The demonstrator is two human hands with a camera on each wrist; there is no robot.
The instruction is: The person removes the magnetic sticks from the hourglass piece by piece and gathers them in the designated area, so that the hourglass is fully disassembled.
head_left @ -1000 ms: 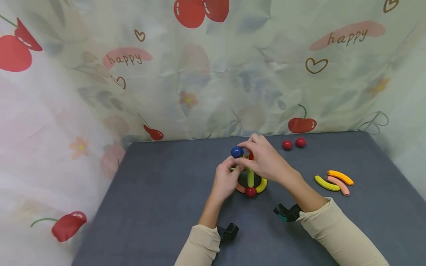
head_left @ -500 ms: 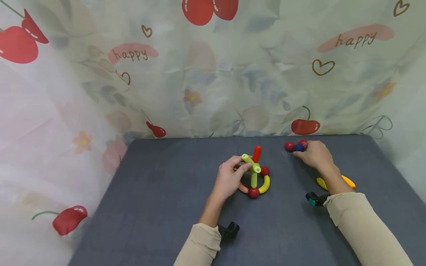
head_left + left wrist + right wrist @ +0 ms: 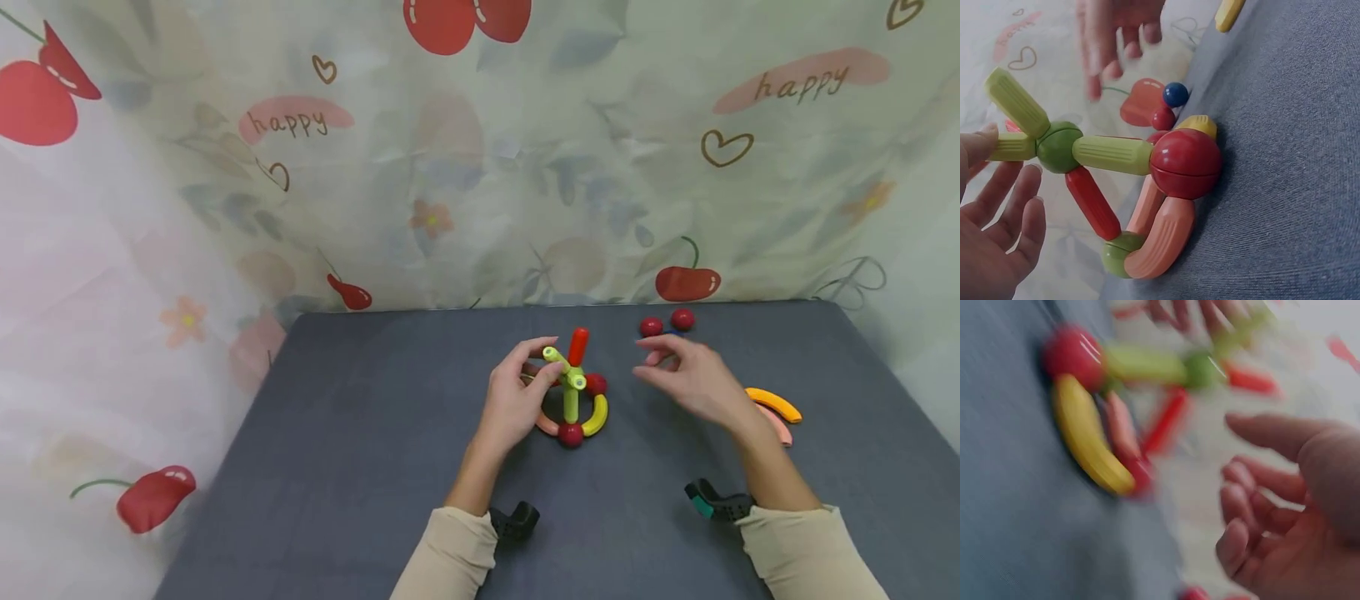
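Note:
A model of magnetic sticks and balls stands mid-table, its base ring made of curved sticks, including a yellow one [image 3: 597, 417], with red balls such as the front one [image 3: 571, 435]. Light green sticks [image 3: 1113, 155] and red sticks [image 3: 1093, 203] meet at a green ball [image 3: 1060, 147] above the base. My left hand [image 3: 517, 400] pinches the end of a light green stick [image 3: 1015, 147] on that upper ball. Between the model and the loose balls, my right hand [image 3: 701, 379] hovers with relaxed fingers and holds nothing. A blue ball [image 3: 1175, 94] lies beyond it, mostly hidden in the head view.
Two loose red balls [image 3: 683, 319] lie near the back edge of the dark grey table [image 3: 375, 433]. To the right, an orange curved stick [image 3: 776, 405] and a pink one [image 3: 780, 429] are partly behind my right arm. A printed cloth [image 3: 495, 208] hangs behind.
My right hand has taken the blue ball off the model, set it down beside the red balls, let go and drawn back toward the model. My left hand stays at the model.

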